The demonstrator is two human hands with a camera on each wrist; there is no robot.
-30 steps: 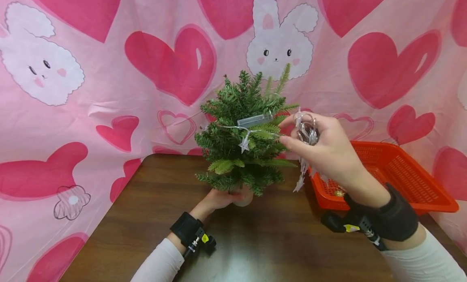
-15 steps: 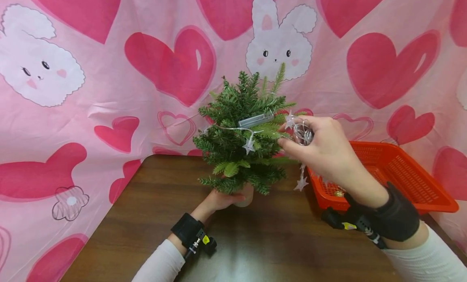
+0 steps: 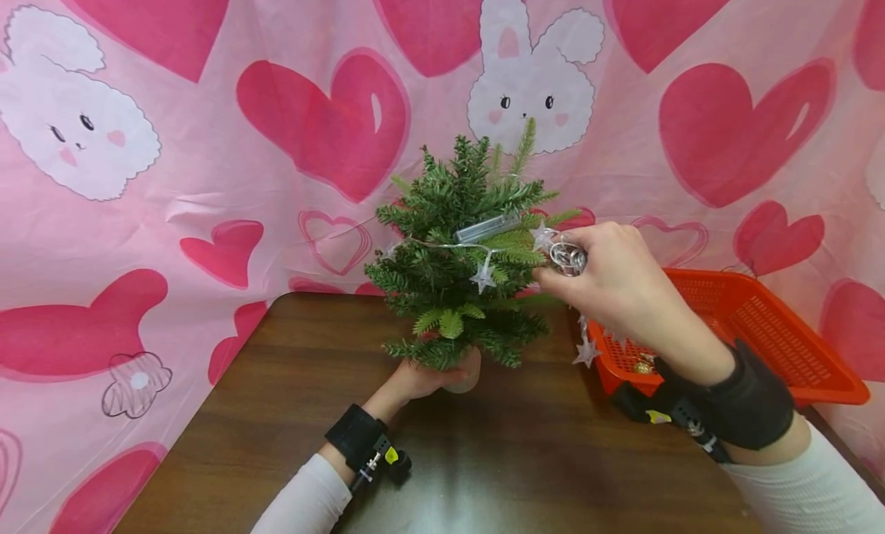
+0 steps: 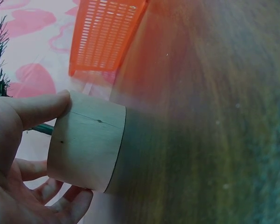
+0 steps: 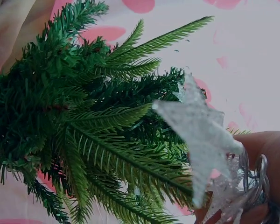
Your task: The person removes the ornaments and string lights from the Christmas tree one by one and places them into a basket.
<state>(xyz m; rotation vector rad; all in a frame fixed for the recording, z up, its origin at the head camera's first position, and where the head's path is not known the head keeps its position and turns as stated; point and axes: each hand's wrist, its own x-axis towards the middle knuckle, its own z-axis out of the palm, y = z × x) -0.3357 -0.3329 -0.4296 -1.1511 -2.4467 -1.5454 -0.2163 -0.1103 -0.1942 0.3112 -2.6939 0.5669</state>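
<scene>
A small artificial Christmas tree point(image 3: 442, 280) stands at the middle of the table. My left hand point(image 3: 422, 379) grips its round wooden base point(image 4: 88, 140), thumb on one side and fingers on the other. Beside the tree's right side, my right hand point(image 3: 615, 276) holds a coiled bundle of star string lights point(image 3: 568, 257). One clear star point(image 5: 198, 135) sticks out near the fingers in the right wrist view, and another star point(image 3: 586, 353) hangs below the hand. Part of the string crosses the front branches, with a clear battery box point(image 3: 488, 228) lying among them.
An orange plastic basket point(image 3: 795, 342) stands on the right of the brown wooden table point(image 3: 290, 434), with small gold ornaments point(image 3: 644, 365) inside. Behind the table hangs a pink cloth point(image 3: 442, 104) with hearts and rabbits.
The tree has turned slightly, its front branches, front star and battery box shifting right. My right hand has closed further round the bundle. My left hand keeps its grip on the base.
</scene>
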